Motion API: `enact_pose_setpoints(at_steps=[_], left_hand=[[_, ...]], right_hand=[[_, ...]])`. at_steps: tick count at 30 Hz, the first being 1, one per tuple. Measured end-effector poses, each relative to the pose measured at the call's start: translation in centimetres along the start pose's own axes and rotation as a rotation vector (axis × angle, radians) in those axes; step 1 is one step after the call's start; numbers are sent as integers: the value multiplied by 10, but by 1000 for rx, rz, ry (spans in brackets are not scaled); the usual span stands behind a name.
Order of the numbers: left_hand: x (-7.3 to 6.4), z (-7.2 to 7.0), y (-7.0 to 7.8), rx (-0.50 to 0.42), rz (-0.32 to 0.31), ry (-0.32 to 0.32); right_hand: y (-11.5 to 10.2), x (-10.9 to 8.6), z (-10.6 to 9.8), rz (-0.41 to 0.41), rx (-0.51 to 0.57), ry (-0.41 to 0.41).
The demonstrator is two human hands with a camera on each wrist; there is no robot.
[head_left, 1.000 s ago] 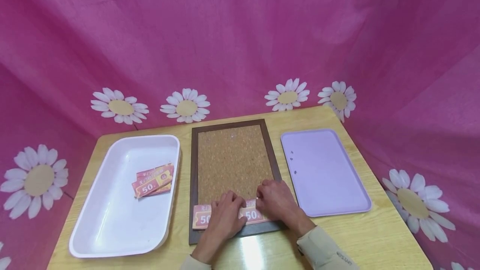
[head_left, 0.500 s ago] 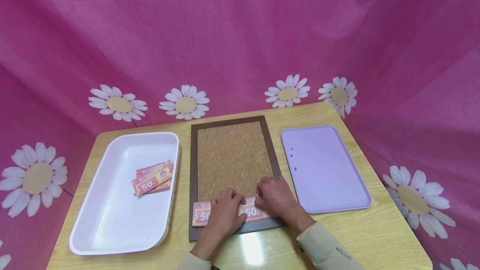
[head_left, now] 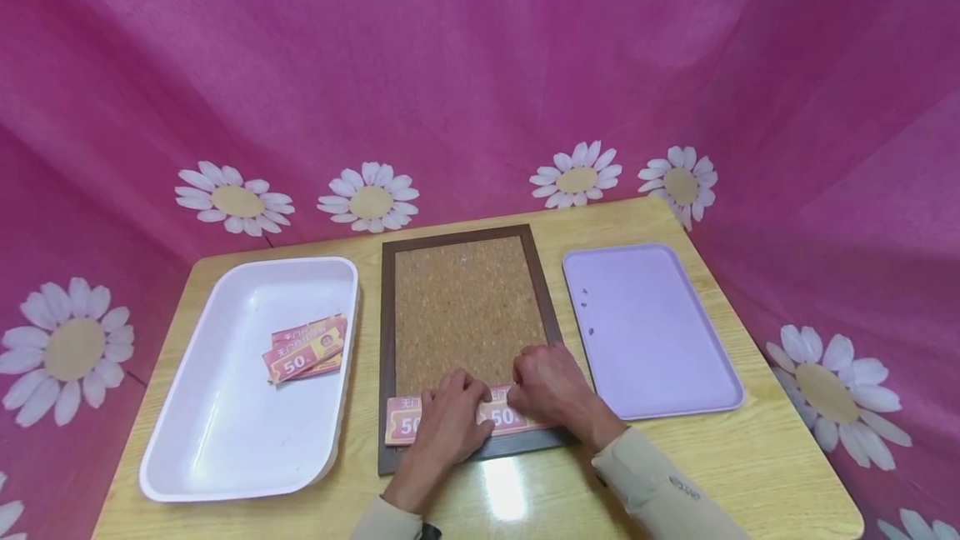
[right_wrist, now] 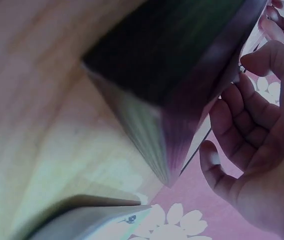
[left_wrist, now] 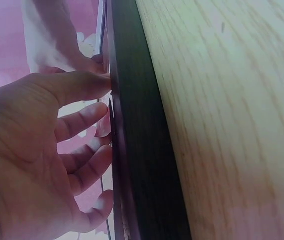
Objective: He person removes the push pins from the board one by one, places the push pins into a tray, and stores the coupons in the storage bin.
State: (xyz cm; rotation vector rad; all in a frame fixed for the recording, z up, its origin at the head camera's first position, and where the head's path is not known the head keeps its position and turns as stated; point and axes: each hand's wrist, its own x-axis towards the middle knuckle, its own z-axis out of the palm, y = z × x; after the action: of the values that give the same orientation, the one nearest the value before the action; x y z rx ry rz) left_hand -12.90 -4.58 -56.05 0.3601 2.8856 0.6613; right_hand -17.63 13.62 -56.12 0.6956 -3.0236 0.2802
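Note:
A cork board (head_left: 472, 307) in a dark brown frame lies on the table, with a row of pink and yellow paper coupons (head_left: 403, 423) marked 50 along its near end. My left hand (head_left: 450, 419) rests on the coupons, fingers spread and tips pressing down; the left wrist view shows its thumb (left_wrist: 84, 85) at the frame's edge. Close by on the right, my right hand (head_left: 551, 382) has its fingers curled over the coupons. In the right wrist view its thumb and forefinger pinch something tiny (right_wrist: 241, 68), apparently a pushpin, mostly hidden by the fingers.
To the left stands a white plastic tub (head_left: 225, 440) with several loose coupons (head_left: 307, 348). A purple tray (head_left: 660, 332) on the right carries small dark pins (head_left: 591, 331) near its left edge. Small clear pins (head_left: 463, 259) show at the board's far end. Pink flowered cloth surrounds the table.
The head view has tilted slightly, so the table things sit higher in it. My right hand has shifted a little over the coupons; the left hand stays in place.

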Motion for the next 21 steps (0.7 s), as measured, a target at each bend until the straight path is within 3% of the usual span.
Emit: enact_pose_setpoints(at_steps=[6, 15, 21], left_hand=[[1, 0, 0, -7, -2, -4], [0, -1, 2, 0, 7, 15], [1, -1, 3, -11, -10, 2]], right_hand=[[0, 4, -3, -12, -9, -27], [2, 6, -9, 54, 52, -104], [3, 6, -11, 38, 17, -93]])
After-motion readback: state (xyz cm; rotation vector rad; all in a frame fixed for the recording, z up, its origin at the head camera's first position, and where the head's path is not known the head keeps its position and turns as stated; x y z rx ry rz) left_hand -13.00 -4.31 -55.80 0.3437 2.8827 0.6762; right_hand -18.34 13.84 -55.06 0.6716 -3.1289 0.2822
